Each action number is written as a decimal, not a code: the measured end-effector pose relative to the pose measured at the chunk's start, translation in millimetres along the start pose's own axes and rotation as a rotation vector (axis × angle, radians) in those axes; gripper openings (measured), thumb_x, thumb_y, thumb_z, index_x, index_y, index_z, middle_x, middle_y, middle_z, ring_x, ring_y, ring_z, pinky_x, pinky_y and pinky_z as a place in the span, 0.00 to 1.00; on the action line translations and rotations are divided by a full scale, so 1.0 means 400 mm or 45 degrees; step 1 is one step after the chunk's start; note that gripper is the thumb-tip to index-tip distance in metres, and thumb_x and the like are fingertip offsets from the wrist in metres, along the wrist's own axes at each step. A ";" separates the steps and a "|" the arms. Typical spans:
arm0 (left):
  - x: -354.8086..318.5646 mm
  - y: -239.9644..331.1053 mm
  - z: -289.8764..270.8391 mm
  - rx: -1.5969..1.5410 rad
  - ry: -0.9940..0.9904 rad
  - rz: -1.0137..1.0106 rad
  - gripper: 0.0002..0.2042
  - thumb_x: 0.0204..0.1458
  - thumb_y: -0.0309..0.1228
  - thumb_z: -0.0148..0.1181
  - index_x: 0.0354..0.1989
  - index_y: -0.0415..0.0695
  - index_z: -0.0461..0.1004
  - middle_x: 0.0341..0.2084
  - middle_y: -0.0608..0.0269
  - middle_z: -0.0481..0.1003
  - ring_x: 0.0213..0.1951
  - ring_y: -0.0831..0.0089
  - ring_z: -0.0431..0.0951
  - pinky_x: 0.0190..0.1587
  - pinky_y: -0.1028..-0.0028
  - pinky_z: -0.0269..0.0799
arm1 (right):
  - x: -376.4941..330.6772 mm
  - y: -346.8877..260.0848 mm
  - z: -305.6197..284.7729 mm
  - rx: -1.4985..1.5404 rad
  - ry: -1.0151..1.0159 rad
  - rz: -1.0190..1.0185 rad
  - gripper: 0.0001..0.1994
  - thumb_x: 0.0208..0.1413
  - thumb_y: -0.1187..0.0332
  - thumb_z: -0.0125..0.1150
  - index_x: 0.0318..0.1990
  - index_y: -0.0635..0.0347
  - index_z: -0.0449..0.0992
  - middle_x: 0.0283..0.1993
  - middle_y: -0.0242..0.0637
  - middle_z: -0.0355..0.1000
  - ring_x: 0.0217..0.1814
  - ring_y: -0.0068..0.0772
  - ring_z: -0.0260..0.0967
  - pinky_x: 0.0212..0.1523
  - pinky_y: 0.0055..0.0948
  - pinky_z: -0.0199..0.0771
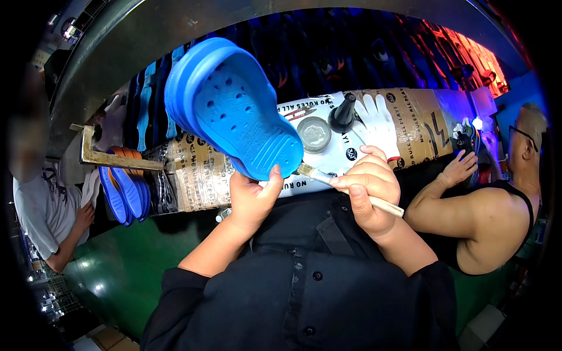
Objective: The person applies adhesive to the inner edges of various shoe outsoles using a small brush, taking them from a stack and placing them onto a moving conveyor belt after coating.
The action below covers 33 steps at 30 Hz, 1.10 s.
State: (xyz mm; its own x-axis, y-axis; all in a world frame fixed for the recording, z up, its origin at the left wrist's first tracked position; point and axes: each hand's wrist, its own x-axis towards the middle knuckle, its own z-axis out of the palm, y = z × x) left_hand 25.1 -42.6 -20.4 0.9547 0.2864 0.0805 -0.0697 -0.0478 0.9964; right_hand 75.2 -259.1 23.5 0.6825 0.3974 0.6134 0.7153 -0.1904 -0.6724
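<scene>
My left hand (pixel 256 198) is closed on the heel end of a bright blue clog (pixel 231 111), its thumb on the rim. The clog is tilted up with its holed toe away from me and its footbed showing. In my right hand (pixel 374 190) is a flat paintbrush (pixel 383 206) with a pale wooden handle, gripped between fingers and thumb. The brush's bristles meet or nearly meet the clog's heel edge. Just beyond the brush stand a round glue pot (pixel 314 135) with grey contents and a black cone-shaped bottle (pixel 343 114).
A white glove (pixel 377 117) lies on the taped cardboard (pixel 418 126). Blue and orange soles (pixel 124 190) stand at left by a metal bracket (pixel 88 146). Dark strips and blue straps (pixel 146 105) fill the rack behind. One person works at right (pixel 492 216), another stands at left (pixel 52 210).
</scene>
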 end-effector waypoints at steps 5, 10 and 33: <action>-0.004 -0.012 -0.005 0.061 0.023 0.050 0.09 0.49 0.24 0.59 0.39 0.35 0.74 0.32 0.57 0.78 0.34 0.72 0.78 0.40 0.73 0.72 | -0.009 0.004 -0.003 -0.024 0.101 0.018 0.10 0.55 0.66 0.54 0.26 0.57 0.80 0.22 0.30 0.74 0.25 0.28 0.67 0.51 0.37 0.61; -0.004 -0.015 -0.005 0.115 0.032 0.123 0.07 0.48 0.23 0.59 0.36 0.35 0.75 0.30 0.58 0.79 0.33 0.73 0.78 0.39 0.73 0.71 | -0.012 0.007 -0.006 0.020 0.165 0.072 0.11 0.56 0.67 0.53 0.25 0.58 0.78 0.23 0.30 0.75 0.24 0.28 0.67 0.51 0.37 0.61; 0.008 -0.017 0.009 0.309 -0.048 0.600 0.17 0.45 0.17 0.60 0.46 0.31 0.70 0.41 0.53 0.74 0.41 0.66 0.76 0.45 0.72 0.71 | -0.006 -0.001 0.022 -0.059 0.009 0.017 0.11 0.54 0.63 0.57 0.23 0.54 0.79 0.20 0.28 0.73 0.24 0.28 0.67 0.50 0.37 0.61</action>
State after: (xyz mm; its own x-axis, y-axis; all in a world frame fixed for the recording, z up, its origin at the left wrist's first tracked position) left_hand 29.6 -45.0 -27.0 0.8460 0.1459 0.5128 -0.4290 -0.3847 0.8173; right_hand 72.1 -251.9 18.6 0.6930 0.3884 0.6074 0.7121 -0.2369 -0.6609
